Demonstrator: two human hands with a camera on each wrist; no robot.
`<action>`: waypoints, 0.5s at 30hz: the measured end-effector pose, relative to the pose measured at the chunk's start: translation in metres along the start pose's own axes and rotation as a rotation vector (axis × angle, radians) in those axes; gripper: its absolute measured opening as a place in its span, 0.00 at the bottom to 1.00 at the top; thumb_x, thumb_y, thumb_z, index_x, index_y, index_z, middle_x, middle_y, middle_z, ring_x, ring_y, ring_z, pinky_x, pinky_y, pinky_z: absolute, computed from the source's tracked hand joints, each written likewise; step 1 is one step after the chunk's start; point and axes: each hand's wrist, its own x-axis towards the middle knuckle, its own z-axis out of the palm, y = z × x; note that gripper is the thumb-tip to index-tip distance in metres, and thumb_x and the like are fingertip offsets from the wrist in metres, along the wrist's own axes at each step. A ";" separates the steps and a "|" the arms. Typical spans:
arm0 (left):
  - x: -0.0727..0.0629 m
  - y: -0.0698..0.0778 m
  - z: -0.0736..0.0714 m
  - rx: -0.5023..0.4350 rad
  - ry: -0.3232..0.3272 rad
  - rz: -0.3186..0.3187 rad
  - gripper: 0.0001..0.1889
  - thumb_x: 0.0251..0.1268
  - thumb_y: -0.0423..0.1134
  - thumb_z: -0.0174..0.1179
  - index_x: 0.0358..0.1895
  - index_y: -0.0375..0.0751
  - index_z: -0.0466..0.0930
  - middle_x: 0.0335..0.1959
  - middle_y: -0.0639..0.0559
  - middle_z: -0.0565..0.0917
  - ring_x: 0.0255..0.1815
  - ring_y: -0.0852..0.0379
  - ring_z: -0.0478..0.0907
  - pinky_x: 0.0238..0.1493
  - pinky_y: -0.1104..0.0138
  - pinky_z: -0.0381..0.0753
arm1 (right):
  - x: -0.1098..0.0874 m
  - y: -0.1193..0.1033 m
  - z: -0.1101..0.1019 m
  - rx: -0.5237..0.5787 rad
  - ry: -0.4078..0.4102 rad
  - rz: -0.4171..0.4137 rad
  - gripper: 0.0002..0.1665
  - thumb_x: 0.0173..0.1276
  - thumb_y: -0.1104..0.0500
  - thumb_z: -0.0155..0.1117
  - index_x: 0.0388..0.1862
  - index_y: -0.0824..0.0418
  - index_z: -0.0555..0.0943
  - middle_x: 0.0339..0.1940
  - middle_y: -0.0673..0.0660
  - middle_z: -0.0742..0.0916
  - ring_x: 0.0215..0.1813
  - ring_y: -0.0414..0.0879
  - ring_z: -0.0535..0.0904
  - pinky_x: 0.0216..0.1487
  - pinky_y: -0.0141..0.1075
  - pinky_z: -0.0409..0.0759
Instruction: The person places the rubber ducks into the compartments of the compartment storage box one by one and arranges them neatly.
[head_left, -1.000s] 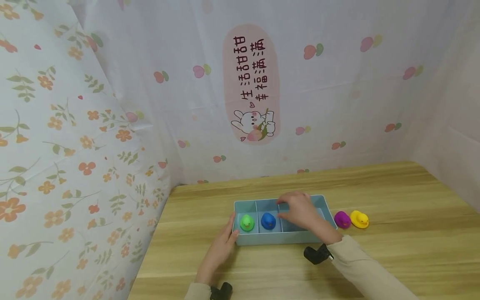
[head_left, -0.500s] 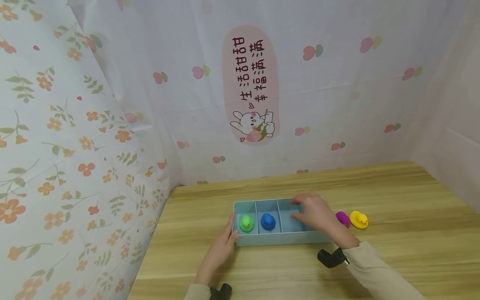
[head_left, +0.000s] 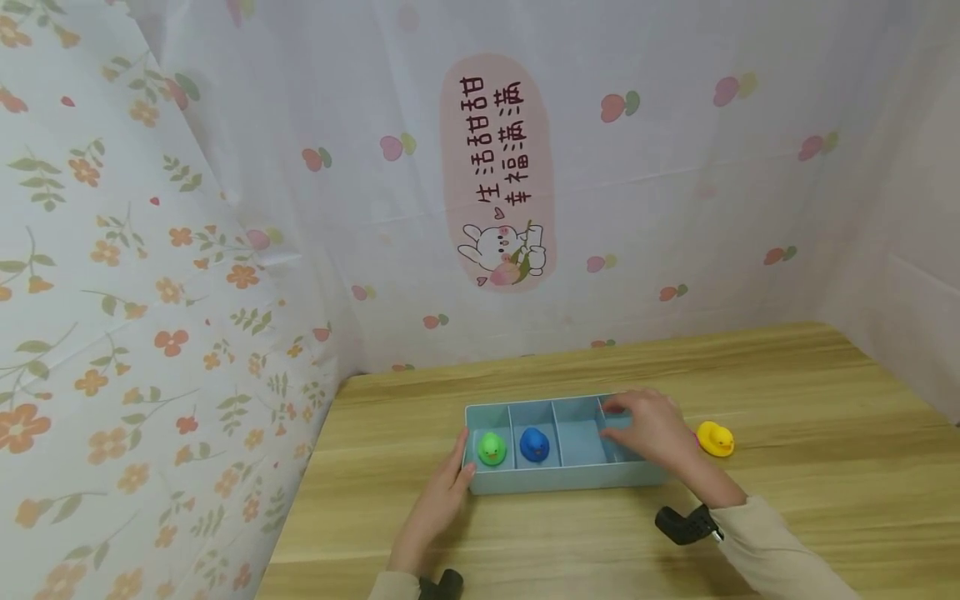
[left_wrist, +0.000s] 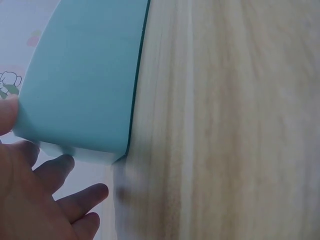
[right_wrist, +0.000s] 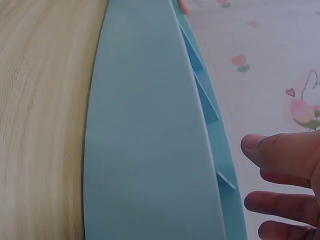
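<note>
A light blue divided storage box [head_left: 566, 479] lies on the table. A green rubber duck [head_left: 492, 448] sits in its leftmost compartment and a blue rubber duck [head_left: 534, 445] in the one beside it. My left hand [head_left: 444, 483] grips the box's left end, thumb at the rim and fingers against the end wall [left_wrist: 82, 153]. Over the right part of the box hovers my right hand [head_left: 652, 429], thumb and fingers apart; nothing shows between them in the right wrist view [right_wrist: 287, 187]. Right of the box sits a yellow rubber duck [head_left: 716, 439]; the purple duck is almost entirely hidden behind my right hand.
The wooden table [head_left: 540, 550] stretches in front of the box and to its right. A patterned curtain [head_left: 360, 183] hangs behind the table, and a flowered cloth [head_left: 150, 350] closes off the left side. Black wrist cameras [head_left: 686, 525] stick out below both wrists.
My right hand has moved right over the box, from the middle compartments to the right end, and now covers most of the purple duck. The left hand and the box have stayed put.
</note>
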 end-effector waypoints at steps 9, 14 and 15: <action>0.001 -0.003 0.000 -0.034 -0.005 -0.014 0.30 0.78 0.48 0.40 0.77 0.45 0.45 0.75 0.39 0.54 0.73 0.35 0.55 0.71 0.41 0.55 | -0.008 0.011 -0.011 0.001 0.024 0.012 0.18 0.51 0.55 0.76 0.42 0.58 0.86 0.36 0.54 0.88 0.45 0.56 0.78 0.45 0.55 0.68; 0.001 -0.003 0.000 -0.042 -0.014 -0.019 0.30 0.78 0.47 0.40 0.77 0.46 0.45 0.75 0.39 0.54 0.74 0.35 0.54 0.71 0.41 0.55 | -0.013 0.020 -0.019 -0.008 0.055 0.017 0.17 0.51 0.56 0.76 0.41 0.58 0.86 0.35 0.55 0.88 0.46 0.58 0.78 0.44 0.57 0.68; 0.001 -0.003 0.000 -0.041 -0.015 -0.020 0.30 0.78 0.47 0.40 0.77 0.46 0.45 0.75 0.39 0.54 0.74 0.35 0.54 0.70 0.41 0.55 | -0.015 0.021 -0.020 -0.008 0.056 0.019 0.16 0.52 0.56 0.75 0.41 0.58 0.86 0.35 0.55 0.88 0.46 0.59 0.78 0.44 0.57 0.68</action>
